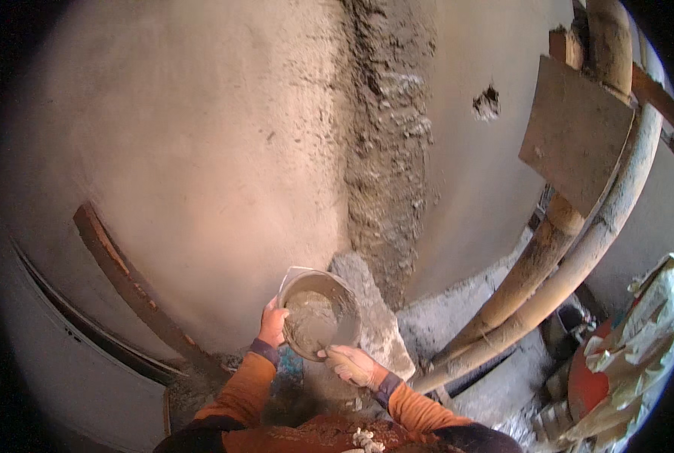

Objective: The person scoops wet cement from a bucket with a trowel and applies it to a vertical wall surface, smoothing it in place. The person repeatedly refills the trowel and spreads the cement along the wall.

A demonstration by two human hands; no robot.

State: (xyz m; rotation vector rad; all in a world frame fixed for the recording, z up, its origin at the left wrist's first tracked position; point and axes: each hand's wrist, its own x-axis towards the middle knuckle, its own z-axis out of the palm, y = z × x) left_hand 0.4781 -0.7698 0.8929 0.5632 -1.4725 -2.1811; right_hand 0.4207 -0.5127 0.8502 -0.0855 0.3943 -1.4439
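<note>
A round bucket [300, 285] holds wet grey mortar [311, 321] and is tipped toward me in front of the wall corner. My left hand [273, 323] is closed on the left side of its rim. At the near right of the rim, my right hand [352, 367] is closed round what looks like a trowel handle. A flat grey shape, apparently the trowel's blade [346, 330], reaches from it into the bucket; blur and the fingers hide its full outline. The thin wire bail [284, 278] stands up at the bucket's far left.
Rough wet mortar [386, 151] runs up the corner between smooth plastered walls. A pale stone block [378, 325] lies behind the bucket. Bamboo poles [571, 279] and a board [578, 128] rise at right, near crumpled sheeting [639, 355]. A wooden batten [125, 275] leans at left.
</note>
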